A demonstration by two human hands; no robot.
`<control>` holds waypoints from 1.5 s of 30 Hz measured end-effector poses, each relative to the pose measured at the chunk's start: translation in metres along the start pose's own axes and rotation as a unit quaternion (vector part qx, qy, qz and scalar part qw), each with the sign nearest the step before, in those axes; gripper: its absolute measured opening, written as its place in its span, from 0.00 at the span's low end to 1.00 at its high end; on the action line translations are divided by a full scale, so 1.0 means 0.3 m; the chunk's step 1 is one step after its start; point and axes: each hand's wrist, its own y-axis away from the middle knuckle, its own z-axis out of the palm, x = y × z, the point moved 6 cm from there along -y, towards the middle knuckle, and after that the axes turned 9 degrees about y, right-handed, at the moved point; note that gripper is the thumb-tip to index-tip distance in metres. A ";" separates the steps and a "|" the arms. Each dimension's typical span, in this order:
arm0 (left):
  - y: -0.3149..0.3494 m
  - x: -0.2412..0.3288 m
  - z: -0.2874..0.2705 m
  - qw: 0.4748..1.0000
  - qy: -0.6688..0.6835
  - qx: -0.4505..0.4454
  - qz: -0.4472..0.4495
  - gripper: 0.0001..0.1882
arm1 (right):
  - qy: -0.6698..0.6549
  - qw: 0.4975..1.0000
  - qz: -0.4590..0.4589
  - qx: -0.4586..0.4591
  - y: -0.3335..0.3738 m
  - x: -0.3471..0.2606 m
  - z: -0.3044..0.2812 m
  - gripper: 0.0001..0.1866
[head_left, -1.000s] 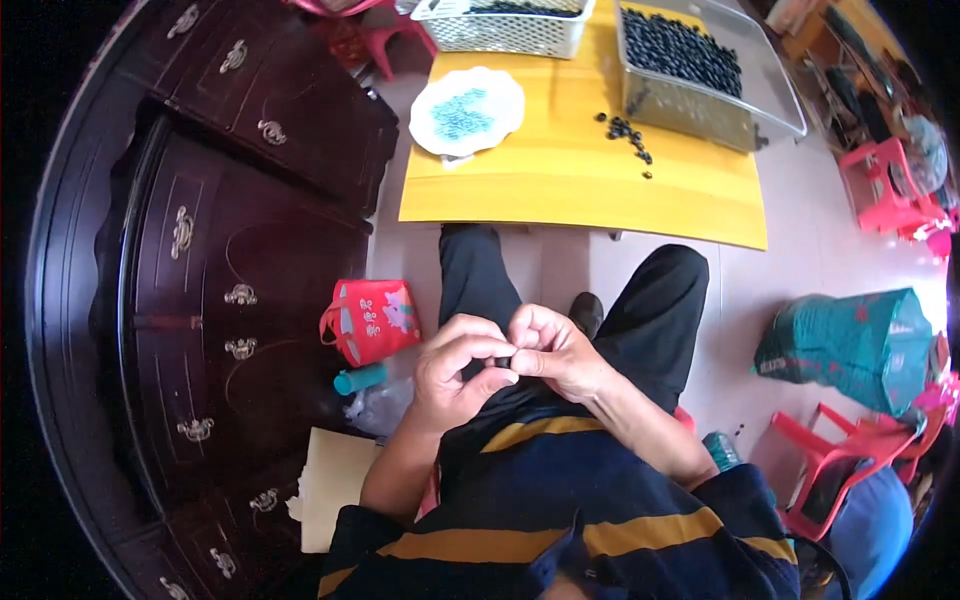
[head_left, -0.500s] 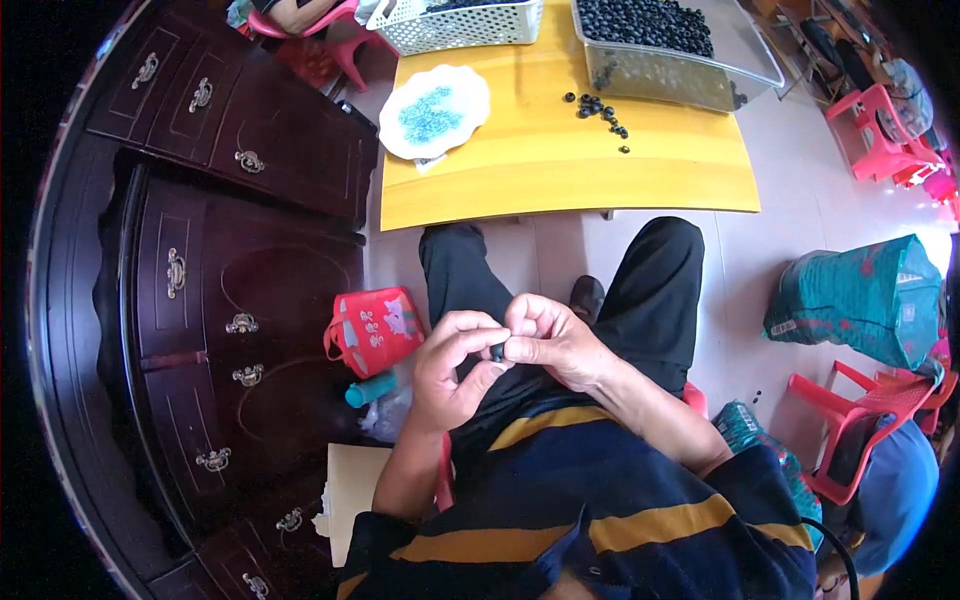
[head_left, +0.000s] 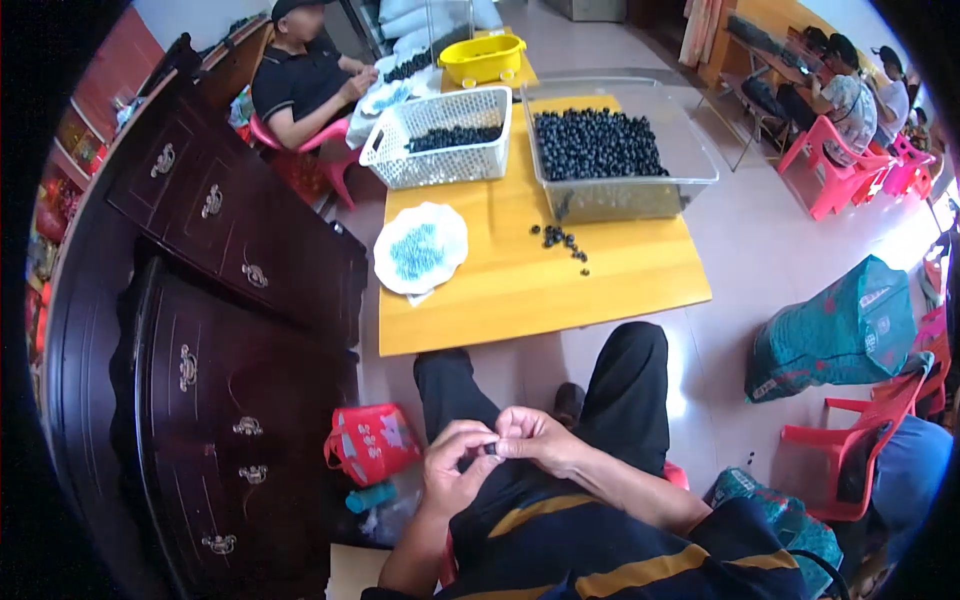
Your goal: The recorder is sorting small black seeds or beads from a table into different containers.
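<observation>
Above my lap, my left hand point(head_left: 457, 470) pinches a small black round part point(head_left: 490, 449) between thumb and fingers. My right hand point(head_left: 541, 440) meets it there, thumb and bent fingers closed on the same part; whether they hold a second tiny piece is too small to make out. Beyond my knees stands a yellow table point(head_left: 460, 318). On it a white scalloped plate point(head_left: 452, 222) carries many tiny light-blue pieces. Several loose black parts point(head_left: 553, 236) lie in front of a transparent bin point(head_left: 620, 203) heaped with similar black parts.
A white perforated basket point(head_left: 440, 165) and a yellow tub point(head_left: 482, 62) stand farther back. A seated person point(head_left: 300, 85) works at the far left. Dark drawers point(head_left: 240, 340) line my left, beside a red bag point(head_left: 372, 443). Teal sacks point(head_left: 830, 330) and red chairs point(head_left: 850, 450) are on the right.
The view has tilted up, so the table, my hands and lap sit lower and more of the room shows. Both hands stay together at the black part, their fingers slightly shifted.
</observation>
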 end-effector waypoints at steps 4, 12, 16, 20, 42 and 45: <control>-0.020 0.012 -0.004 0.997 -0.049 -0.037 0.041 0.09 | 0.028 0.999 -0.019 -0.011 -0.012 0.004 -0.022 0.07; -0.051 -0.044 0.012 0.996 0.088 -0.014 -0.028 0.08 | 0.037 0.999 -0.012 0.017 -0.019 -0.026 -0.048 0.08; -0.077 -0.030 0.021 0.995 0.093 -0.011 0.015 0.10 | 0.028 0.999 -0.019 0.029 -0.018 -0.035 -0.047 0.08; -0.094 -0.068 -0.005 0.986 0.165 0.017 -0.006 0.08 | -0.007 0.999 -0.022 0.031 -0.020 -0.064 -0.026 0.07; -0.283 0.094 0.054 0.910 0.409 -0.073 0.005 0.13 | 0.012 0.997 0.001 0.081 -0.019 -0.066 -0.054 0.07; -0.310 -0.016 0.047 0.895 0.421 -0.077 -0.125 0.14 | 0.006 0.995 0.026 0.098 -0.011 -0.018 -0.102 0.06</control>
